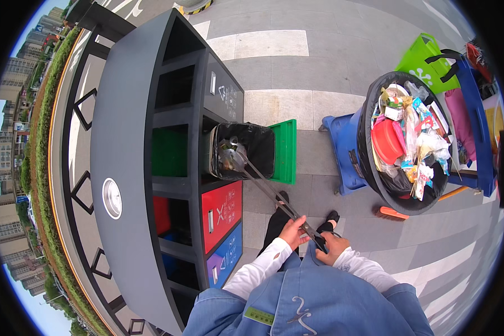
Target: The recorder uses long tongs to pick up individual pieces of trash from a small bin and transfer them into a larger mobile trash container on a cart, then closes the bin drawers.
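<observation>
Both hands are on long metal litter tongs [269,190]. My left hand [293,234] grips them partway along the arms, and my right hand [334,247] holds the handle end close to my body. The tongs slope up and left into a pulled-out bin lined with a black bag [261,147]. Their tips meet clear plastic litter [231,154] inside; whether they pinch it cannot be told. A green front panel [286,152] stands on the right side of this bin.
A grey sorting-bin cabinet [126,168] rises on the left, with red [222,214] and blue [227,256] doors. At right, a blue wheeled barrel [344,147] is heaped with trash [411,130]. An orange brush [392,213] and a green bag [424,63] are beside it.
</observation>
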Demonstrator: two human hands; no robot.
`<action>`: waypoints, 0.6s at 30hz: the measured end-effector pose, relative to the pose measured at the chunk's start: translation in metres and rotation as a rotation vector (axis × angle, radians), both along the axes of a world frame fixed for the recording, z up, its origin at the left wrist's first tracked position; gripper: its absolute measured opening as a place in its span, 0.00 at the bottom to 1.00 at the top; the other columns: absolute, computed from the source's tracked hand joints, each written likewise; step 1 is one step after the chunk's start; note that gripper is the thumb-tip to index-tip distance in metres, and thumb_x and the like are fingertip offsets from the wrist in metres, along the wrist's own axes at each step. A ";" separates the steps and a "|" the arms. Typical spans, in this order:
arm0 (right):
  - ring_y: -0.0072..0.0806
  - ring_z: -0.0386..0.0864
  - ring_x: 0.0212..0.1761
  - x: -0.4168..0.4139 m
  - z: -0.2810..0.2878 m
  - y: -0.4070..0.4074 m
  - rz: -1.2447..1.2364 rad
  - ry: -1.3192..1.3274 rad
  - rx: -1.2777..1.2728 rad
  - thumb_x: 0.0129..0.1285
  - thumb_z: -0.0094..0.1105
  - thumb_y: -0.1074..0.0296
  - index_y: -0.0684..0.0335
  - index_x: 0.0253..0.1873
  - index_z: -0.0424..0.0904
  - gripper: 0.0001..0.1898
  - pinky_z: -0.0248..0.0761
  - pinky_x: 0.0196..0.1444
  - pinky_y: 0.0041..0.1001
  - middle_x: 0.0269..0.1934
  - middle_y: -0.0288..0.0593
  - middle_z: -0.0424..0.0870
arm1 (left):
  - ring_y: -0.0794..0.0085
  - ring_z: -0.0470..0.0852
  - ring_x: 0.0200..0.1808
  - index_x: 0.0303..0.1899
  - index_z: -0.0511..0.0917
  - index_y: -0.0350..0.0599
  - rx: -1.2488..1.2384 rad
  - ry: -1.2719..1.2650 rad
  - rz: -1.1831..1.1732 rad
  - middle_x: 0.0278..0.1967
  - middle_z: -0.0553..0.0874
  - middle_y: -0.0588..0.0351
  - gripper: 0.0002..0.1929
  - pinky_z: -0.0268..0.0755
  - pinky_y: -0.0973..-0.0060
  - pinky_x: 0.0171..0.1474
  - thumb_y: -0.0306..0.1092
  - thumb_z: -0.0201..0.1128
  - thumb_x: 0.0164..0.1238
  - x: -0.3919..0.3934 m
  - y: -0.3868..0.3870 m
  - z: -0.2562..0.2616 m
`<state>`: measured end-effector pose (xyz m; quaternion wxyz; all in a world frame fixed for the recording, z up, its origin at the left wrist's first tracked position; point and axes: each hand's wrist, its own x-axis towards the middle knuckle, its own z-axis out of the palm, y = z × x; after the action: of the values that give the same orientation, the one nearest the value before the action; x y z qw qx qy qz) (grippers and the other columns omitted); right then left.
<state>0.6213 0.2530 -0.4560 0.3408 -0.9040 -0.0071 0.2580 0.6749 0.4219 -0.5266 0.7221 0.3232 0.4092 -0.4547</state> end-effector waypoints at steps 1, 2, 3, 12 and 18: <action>0.39 0.77 0.27 0.003 0.001 0.004 -0.005 0.004 -0.021 0.41 0.62 0.54 0.62 0.47 0.68 0.28 0.70 0.30 0.34 0.24 0.45 0.76 | 0.74 0.73 0.34 0.38 0.66 0.55 -0.003 -0.001 0.001 0.31 0.73 0.65 0.14 0.67 0.70 0.31 0.46 0.60 0.57 0.003 0.001 0.001; 0.39 0.77 0.27 0.006 0.002 0.009 -0.010 0.008 -0.042 0.41 0.62 0.54 0.62 0.47 0.69 0.28 0.70 0.30 0.34 0.24 0.45 0.76 | 0.75 0.73 0.33 0.37 0.67 0.56 0.010 0.009 0.006 0.30 0.74 0.65 0.12 0.66 0.71 0.31 0.46 0.59 0.58 0.007 0.003 0.003; 0.39 0.77 0.27 0.011 0.003 0.013 -0.009 0.007 -0.046 0.41 0.62 0.54 0.62 0.47 0.69 0.28 0.70 0.30 0.34 0.24 0.45 0.76 | 0.77 0.74 0.31 0.36 0.68 0.57 0.023 0.018 0.010 0.29 0.75 0.66 0.10 0.65 0.73 0.30 0.46 0.58 0.60 0.011 0.005 0.004; 0.48 0.77 0.32 0.057 -0.002 0.071 -0.025 0.096 -0.126 0.46 0.55 0.52 0.66 0.41 0.68 0.23 0.70 0.37 0.39 0.29 0.54 0.78 | 0.79 0.77 0.29 0.39 0.72 0.57 0.063 -0.026 0.048 0.26 0.74 0.69 0.13 0.60 0.79 0.22 0.50 0.57 0.59 0.042 0.039 -0.044; 0.48 0.77 0.32 0.055 -0.023 0.091 -0.138 0.091 -0.117 0.45 0.57 0.54 0.66 0.41 0.68 0.22 0.70 0.36 0.39 0.30 0.54 0.78 | 0.80 0.77 0.29 0.39 0.74 0.55 0.121 -0.013 -0.010 0.25 0.74 0.69 0.13 0.59 0.80 0.21 0.50 0.56 0.60 0.058 0.050 -0.051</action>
<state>0.6765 0.3442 -0.4793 0.3043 -0.9081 0.0858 0.2747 0.7328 0.4722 -0.5779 0.7018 0.3712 0.4295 -0.4304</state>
